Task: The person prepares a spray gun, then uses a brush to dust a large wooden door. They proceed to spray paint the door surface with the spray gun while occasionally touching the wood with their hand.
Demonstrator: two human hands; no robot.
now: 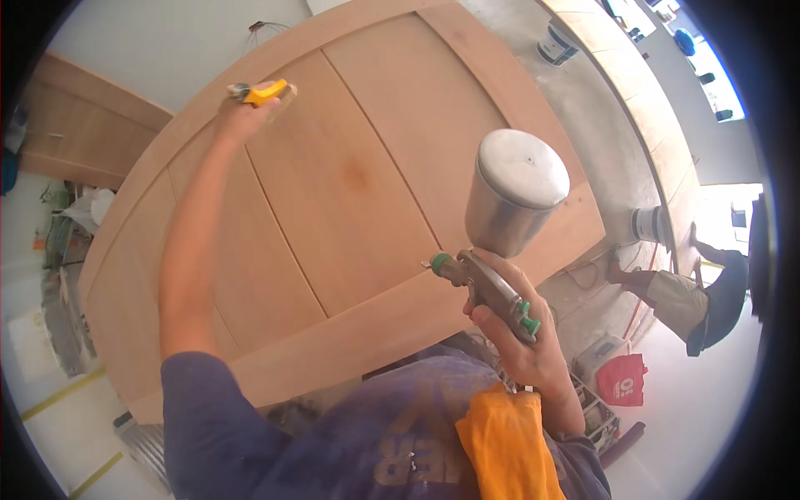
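My left hand [242, 118] is closed around a paintbrush [268, 92] with a yellow and dark handle. Its bristles rest on or just over the far left part of a large wooden door panel [333, 167]. In my right hand [525, 333], gripped by its handle, is a spray gun [492, 292] with green knobs. A silver metal cup [518, 192] sits on top of the gun, lid on. The gun's nozzle points left, above the panel's near edge. A darker brownish patch [358, 173] shows on the panel's middle board.
Another curved wooden panel [633, 100] stands to the right, with a person [696, 292] beside it. Paint buckets [556, 43] are on the floor there. At left leans a further wooden panel [92, 125]. An orange cloth [508, 442] hangs at my front; a pink bag [622, 380] lies right.
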